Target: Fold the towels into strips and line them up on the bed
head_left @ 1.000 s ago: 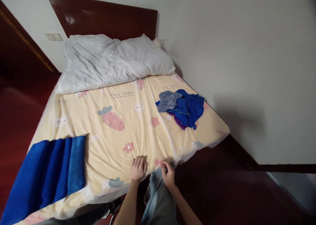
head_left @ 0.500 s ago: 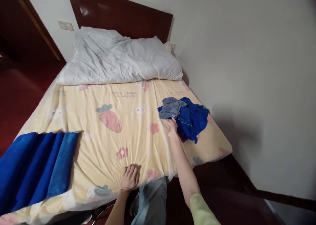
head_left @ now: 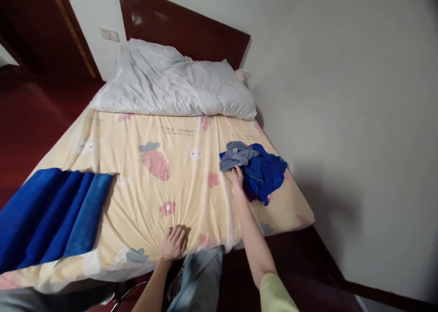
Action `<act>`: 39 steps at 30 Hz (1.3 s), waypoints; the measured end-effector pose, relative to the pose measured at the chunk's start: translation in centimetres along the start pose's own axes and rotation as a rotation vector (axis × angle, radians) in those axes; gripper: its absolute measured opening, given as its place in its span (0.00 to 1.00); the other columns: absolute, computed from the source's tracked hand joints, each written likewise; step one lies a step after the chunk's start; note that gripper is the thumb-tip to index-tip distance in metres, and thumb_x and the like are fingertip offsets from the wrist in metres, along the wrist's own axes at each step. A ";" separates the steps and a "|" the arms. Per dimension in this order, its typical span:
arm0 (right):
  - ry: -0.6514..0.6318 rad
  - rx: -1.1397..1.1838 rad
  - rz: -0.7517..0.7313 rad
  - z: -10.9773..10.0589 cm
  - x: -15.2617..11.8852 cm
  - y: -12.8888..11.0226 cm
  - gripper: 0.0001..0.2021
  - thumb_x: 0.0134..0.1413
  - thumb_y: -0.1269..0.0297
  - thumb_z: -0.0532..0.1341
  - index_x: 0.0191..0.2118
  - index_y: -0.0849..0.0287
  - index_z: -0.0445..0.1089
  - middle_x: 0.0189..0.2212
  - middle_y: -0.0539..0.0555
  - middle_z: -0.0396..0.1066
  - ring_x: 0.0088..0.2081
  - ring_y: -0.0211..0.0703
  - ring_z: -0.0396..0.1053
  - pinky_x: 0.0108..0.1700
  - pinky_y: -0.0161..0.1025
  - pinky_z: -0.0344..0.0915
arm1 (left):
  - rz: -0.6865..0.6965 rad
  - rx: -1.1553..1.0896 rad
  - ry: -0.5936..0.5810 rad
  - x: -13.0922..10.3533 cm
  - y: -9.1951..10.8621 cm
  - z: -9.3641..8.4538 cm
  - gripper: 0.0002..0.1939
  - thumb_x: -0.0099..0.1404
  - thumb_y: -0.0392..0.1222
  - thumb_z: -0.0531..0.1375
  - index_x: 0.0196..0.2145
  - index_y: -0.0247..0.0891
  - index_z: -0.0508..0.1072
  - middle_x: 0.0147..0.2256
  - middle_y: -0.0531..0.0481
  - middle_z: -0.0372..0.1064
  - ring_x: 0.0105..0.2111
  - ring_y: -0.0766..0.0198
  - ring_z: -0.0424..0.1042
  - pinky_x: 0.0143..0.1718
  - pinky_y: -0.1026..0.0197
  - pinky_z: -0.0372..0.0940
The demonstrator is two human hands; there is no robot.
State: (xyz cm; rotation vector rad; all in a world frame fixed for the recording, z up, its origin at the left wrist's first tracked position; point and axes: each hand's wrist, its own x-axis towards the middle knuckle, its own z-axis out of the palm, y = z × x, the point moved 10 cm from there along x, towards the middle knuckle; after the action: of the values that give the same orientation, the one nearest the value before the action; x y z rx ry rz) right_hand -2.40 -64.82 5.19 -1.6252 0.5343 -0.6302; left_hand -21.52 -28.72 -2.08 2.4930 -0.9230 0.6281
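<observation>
My left hand (head_left: pixel 174 242) presses down on the patterned yellow bed sheet (head_left: pixel 137 211) near the front edge, fingers lying on it, and creases spread out from under it. Farther right, my right hand (head_left: pixel 237 177) reaches to a crumpled grey garment (head_left: pixel 241 154) and has its fingers closed on the near edge. That garment lies partly over a bunched blue garment (head_left: pixel 267 175) with green trim, just right of my fingers. A small white tag shows on the grey cloth. The fingertips of my right hand are partly hidden by the fabric.
Folded blue fabric (head_left: pixel 54 216) lies at the bed's left front corner. A white quilt (head_left: pixel 178 86) is heaped before the dark wooden headboard (head_left: pixel 185 24). The wall (head_left: pixel 359 120) stands along the right side. One knee (head_left: pixel 201 275) is against the bed's front edge.
The view has shifted slightly. My right hand stays at the grey garment, whose folds have changed a little, and its white tag now shows. My left hand remains on the sheet.
</observation>
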 end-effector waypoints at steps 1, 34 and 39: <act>-0.018 -0.052 -0.024 -0.2 -2.0 -0.8 0.27 0.53 0.50 0.62 0.53 0.63 0.74 0.58 0.67 0.69 0.57 0.55 0.69 0.59 0.54 0.68 | -0.014 -0.021 -0.004 0.1 -0.1 0.0 0.16 0.71 0.34 0.52 0.47 0.37 0.78 0.40 0.43 0.77 0.44 0.55 0.75 0.47 0.53 0.64; -0.938 -0.352 -0.405 7.9 -54.2 -4.9 0.23 0.63 0.67 0.51 0.51 0.30 0.75 0.50 0.34 0.77 0.55 0.48 0.75 0.57 0.57 0.73 | -1.193 -0.961 -0.010 -10.7 -12.0 -12.6 0.30 0.51 0.62 0.70 0.40 0.33 0.78 0.38 0.43 0.78 0.39 0.53 0.76 0.43 0.56 0.69; -0.485 -0.319 -0.379 5.0 -49.2 -7.4 0.17 0.66 0.68 0.54 0.56 0.52 0.72 0.53 0.59 0.74 0.57 0.52 0.71 0.59 0.57 0.70 | -0.961 -1.000 0.024 -10.0 -10.4 -19.1 0.21 0.62 0.58 0.65 0.38 0.35 0.81 0.37 0.45 0.78 0.38 0.56 0.75 0.44 0.57 0.69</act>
State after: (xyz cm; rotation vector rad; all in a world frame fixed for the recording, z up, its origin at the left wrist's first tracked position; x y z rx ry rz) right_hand -35.68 -27.60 7.03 -2.1231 -0.0388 -0.4085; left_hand -26.30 -6.63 5.89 1.6612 0.0896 -0.1345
